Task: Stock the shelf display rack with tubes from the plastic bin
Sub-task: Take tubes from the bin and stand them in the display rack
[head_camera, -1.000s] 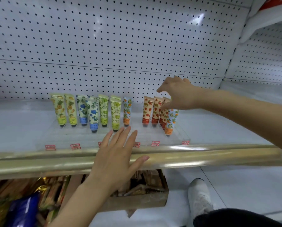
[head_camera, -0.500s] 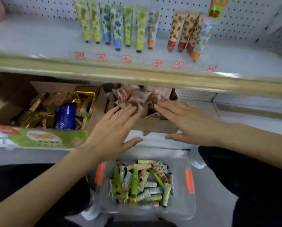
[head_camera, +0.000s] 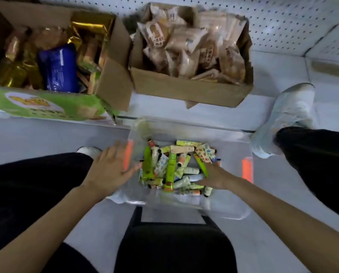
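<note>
Right hand [head_camera: 214, 177] is down inside the plastic bin [head_camera: 184, 205], palm down on the heap of tubes [head_camera: 164, 168]. Its fingers run into the pile and blur smears the tips, so I cannot tell whether they have 1 pinched or just lie on top.

Left hand [head_camera: 113, 166] is spread flat with straight fingers and holds nothing. It sits against the bin's wall, just beside the orange latch [head_camera: 128, 154], and I read that as bracing the bin.

So I call this the pick step: fetching the next tube. The tubes lie criss-crossed between my 2 hands, and a long green tube [head_camera: 171, 168] sits just left of the right fingers.

The next move needs those fingers to close round a single tube without dragging its neighbours. Then it's a lift clear of the rim and up to the shelf display rack, which is out of view from here.

Further out, 2 boxes sit ahead of my hands. The box of gold and blue packs [head_camera: 113, 83] is beyond the left, and the box of tan packets [head_camera: 184, 91] is beyond the right. A white shoe [head_camera: 287, 115] sits off past the right hand.
</note>
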### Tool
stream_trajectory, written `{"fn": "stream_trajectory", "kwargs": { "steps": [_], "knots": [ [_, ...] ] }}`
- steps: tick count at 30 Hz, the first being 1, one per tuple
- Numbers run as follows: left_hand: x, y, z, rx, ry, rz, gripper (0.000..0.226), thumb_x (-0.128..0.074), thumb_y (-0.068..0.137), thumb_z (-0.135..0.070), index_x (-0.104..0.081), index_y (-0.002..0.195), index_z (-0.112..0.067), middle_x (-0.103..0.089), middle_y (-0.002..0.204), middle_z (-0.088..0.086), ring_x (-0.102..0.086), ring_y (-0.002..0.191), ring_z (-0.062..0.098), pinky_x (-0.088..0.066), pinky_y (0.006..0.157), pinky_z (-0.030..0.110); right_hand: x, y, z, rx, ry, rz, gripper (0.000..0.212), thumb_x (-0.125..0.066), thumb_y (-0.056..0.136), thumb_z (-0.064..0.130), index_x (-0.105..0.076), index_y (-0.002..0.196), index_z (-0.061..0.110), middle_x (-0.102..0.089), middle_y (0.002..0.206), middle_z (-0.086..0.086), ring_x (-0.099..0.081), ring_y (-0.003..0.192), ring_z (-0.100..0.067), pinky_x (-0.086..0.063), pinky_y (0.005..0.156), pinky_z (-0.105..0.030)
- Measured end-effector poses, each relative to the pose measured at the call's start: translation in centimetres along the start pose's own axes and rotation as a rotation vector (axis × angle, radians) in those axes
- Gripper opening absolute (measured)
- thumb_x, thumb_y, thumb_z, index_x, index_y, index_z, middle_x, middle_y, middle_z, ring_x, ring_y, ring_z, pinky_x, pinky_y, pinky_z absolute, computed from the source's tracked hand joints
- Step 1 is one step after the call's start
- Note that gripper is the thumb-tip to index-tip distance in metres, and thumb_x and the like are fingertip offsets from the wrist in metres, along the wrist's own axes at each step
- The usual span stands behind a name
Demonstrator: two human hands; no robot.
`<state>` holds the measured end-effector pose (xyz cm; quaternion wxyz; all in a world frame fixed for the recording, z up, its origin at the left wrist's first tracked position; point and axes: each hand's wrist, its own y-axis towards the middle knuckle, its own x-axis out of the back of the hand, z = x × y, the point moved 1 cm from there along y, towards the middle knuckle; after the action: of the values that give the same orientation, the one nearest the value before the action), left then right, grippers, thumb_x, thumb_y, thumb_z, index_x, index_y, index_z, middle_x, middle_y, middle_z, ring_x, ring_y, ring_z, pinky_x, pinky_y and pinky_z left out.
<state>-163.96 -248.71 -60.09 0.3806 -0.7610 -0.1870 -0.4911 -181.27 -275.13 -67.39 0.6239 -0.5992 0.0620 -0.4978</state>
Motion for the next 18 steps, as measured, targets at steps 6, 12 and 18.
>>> {"fn": "stream_trajectory", "kwargs": {
  "steps": [6, 12, 18],
  "knots": [
    [-5.0, 1.1, 1.4, 0.113, -0.347, 0.002, 0.076, -0.044, 0.088, -0.056, -0.003, 0.151, -0.039, -0.002, 0.160, -0.008, -0.008, 0.146, 0.016, -0.019, 0.117, 0.044, -5.9, 2.3, -1.9, -0.291, 0.635, 0.168, 0.060, -0.075, 0.076, 0.041, -0.045, 0.124, 0.022, -0.055, 0.106, -0.005, -0.057, 0.103, -0.024, -0.051, 0.085, -0.035],
    [-7.8, 2.3, -0.3, 0.371, -0.747, -0.084, 0.098, -0.065, 0.075, -0.061, -0.016, 0.148, -0.019, -0.034, 0.143, 0.018, -0.041, 0.129, 0.032, -0.037, 0.104, 0.042, -8.9, 4.1, -4.0, -0.383, 0.781, 0.110, 0.063, -0.058, 0.092, 0.013, -0.030, 0.147, 0.021, -0.056, 0.129, -0.009, -0.061, 0.100, -0.023, -0.041, 0.080, -0.016],
    [-9.1, 2.5, -0.3, 0.409, -0.742, -0.187, 0.082, -0.065, 0.084, -0.045, -0.019, 0.148, -0.023, -0.031, 0.148, 0.008, -0.035, 0.133, 0.022, -0.033, 0.105, 0.036, -10.9, 7.8, -2.9, -0.539, 1.157, 0.177, 0.111, -0.084, 0.052, 0.059, -0.034, 0.142, 0.018, -0.057, 0.120, -0.011, -0.059, 0.105, -0.020, -0.049, 0.090, -0.032]
  ]
}}
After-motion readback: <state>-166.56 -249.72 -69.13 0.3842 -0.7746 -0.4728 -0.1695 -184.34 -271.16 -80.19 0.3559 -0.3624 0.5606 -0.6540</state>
